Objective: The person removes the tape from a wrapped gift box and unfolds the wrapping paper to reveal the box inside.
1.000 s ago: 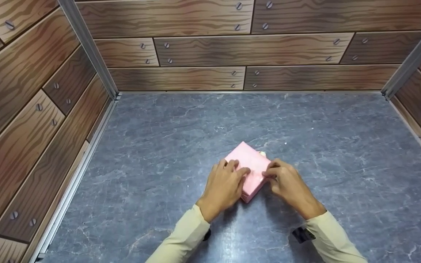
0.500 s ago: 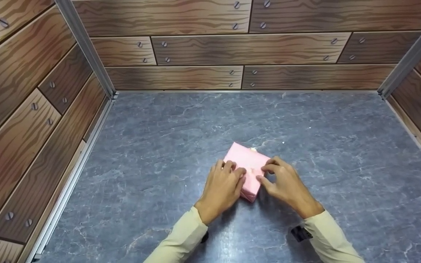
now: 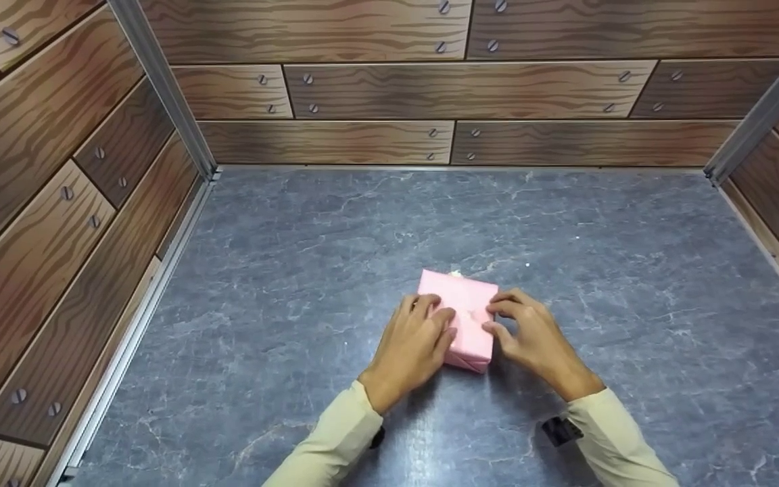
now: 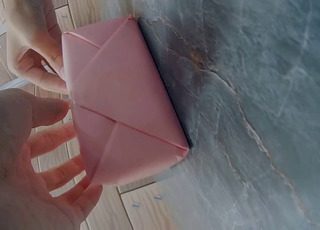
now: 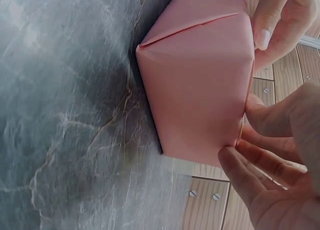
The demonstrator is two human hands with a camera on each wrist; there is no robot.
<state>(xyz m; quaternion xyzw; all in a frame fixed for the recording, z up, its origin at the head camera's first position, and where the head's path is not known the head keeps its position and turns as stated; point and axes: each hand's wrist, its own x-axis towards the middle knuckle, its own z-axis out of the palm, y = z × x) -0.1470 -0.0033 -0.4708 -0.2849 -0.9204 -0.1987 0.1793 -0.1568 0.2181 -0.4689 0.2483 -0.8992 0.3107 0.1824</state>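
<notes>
A pink paper-wrapped box (image 3: 464, 294) sits on the marbled grey table, its folded end (image 4: 115, 99) showing in the left wrist view. My left hand (image 3: 411, 341) rests on the box's left side, fingers loosely bent over its top. On the opposite side, my right hand (image 3: 531, 338) has its thumb and fingertips apart, touching the top near the right edge. The right wrist view shows one right fingertip (image 5: 230, 155) over the box's edge and the thumb at the top. A small wrinkle or seam marks the paper between the hands.
A small pale thing (image 3: 456, 273) peeks out behind the box. The table (image 3: 295, 237) is bounded by wood-patterned walls (image 3: 362, 88) at the back and both sides, with metal posts (image 3: 159, 81) in the corners. A tiny white speck (image 3: 527, 264) lies farther right.
The box has turned counterclockwise on the table, its far corner swinging left and its near corner right. The right thumb and fingers, close together before, are spread apart.
</notes>
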